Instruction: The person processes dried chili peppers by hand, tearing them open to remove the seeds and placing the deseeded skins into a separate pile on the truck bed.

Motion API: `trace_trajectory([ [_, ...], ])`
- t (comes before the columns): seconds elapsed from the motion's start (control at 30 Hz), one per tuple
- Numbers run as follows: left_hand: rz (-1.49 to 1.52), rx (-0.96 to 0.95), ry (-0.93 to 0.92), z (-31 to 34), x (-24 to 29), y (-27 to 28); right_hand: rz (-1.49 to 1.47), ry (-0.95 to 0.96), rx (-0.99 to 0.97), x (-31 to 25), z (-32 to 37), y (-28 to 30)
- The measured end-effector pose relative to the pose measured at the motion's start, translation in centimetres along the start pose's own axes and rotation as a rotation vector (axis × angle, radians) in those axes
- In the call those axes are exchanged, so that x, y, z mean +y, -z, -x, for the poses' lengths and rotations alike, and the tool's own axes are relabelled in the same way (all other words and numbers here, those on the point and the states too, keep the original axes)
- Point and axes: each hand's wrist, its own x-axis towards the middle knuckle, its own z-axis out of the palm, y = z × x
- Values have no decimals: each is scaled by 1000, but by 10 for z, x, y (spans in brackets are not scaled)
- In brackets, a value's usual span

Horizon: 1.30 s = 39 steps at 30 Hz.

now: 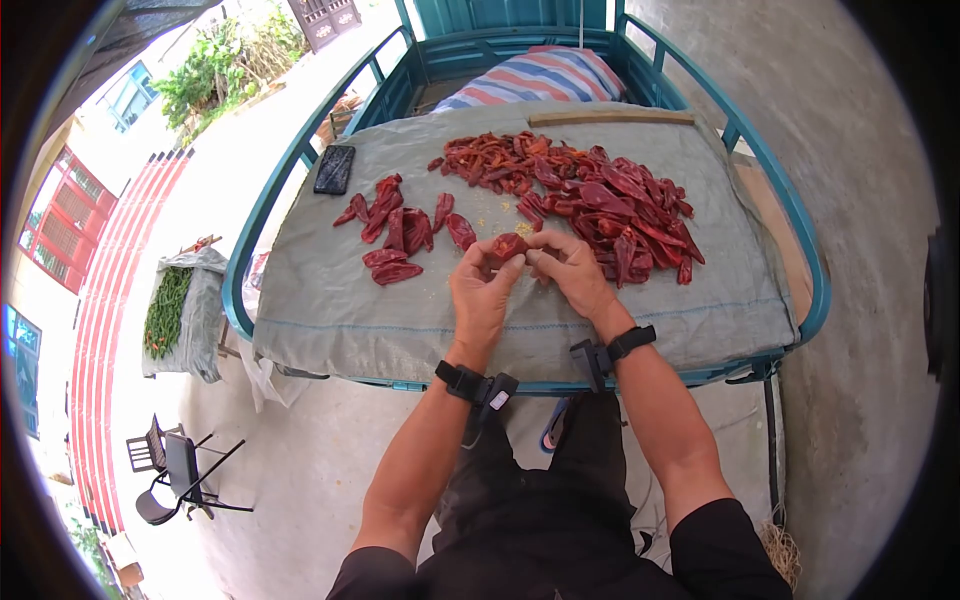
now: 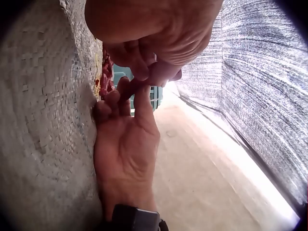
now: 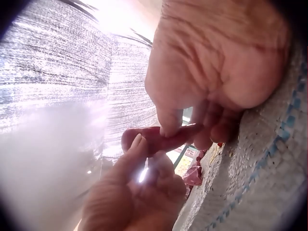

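Both hands meet over the cloth in front of the chili piles, with one dark red dried chili [image 1: 508, 246] between them. My left hand [image 1: 480, 290] pinches its thicker end between thumb and fingers. The right hand [image 1: 575, 275] pinches the same chili toward its narrow end, as the right wrist view shows with the chili [image 3: 153, 139] stretched from one hand to the other. Just beyond lie scattered pale seeds and a large pile of red chilies [image 1: 630, 210]. A smaller group of chilies [image 1: 400, 228] is left of the hands.
Grey woven sheeting [image 1: 330, 290] covers the bed of a teal cart with rails [image 1: 250, 230]. A dark phone-like slab [image 1: 334, 170] lies at the left, a wooden strip [image 1: 610, 118] at the back. Striped cloth [image 1: 545, 78] is behind. Chairs [image 1: 185, 470] stand on the ground at left.
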Motion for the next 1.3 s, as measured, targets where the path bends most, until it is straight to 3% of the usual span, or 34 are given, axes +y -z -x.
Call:
trace_trajectory([
  [0.07, -29, 24, -27, -3, -1, 3, 49, 13, -21, -7, 2, -2],
  [0.17, -111, 36, 76, -3, 9, 1, 44, 14, -23, -9, 3, -4],
  [0.27, -259, -69, 53, -1, -6, 5, -12, 16, -2, -5, 3, -3],
  [0.47, -231, -11, 42, 1, -19, 5, -18, 11, 19, -5, 1, -3],
  [0.8, -269, 37, 38, 5, 8, -3, 35, 20, 25, -10, 2, -4],
  [0.9, -341, 30, -44, -3, 18, 6, 26, 3, 34, -10, 3, -4],
  [1.3, -584, 291, -98, -28, 36, 74, -2, -4, 45, -3, 1, -5],
])
